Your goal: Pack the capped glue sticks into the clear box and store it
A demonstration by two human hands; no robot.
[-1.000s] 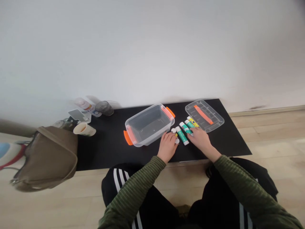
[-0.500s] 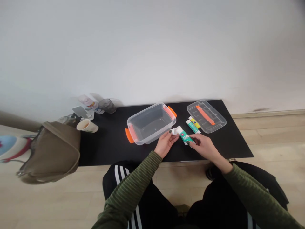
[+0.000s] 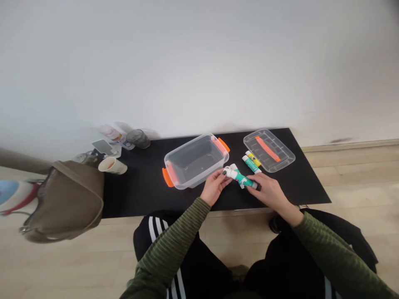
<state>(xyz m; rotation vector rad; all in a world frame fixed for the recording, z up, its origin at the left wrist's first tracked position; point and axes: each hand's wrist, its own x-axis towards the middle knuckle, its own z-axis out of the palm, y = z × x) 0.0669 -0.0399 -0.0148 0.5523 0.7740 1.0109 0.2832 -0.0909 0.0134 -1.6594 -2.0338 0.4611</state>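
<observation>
My left hand pinches the white cap end of a green-and-white glue stick. My right hand grips the other end of that stick, so it lies slanted between both hands. A second green-and-white tube shows partly behind it. Just beyond my hands is a clear plastic box with orange latches, its top off and its inside bare. Beyond my right hand, a green-and-white stick and a yellow one lie side by side against the clear lid with an orange handle.
On the black table, a paper cup, a dark glass, a spray bottle and a white device stand at the left. A brown bag covers the table's left end. The wall borders the far edge.
The held glue stick has turned flatter and now spans from my right hand to the fingers of my left hand, crossing over the other tube. My hands have barely shifted.
</observation>
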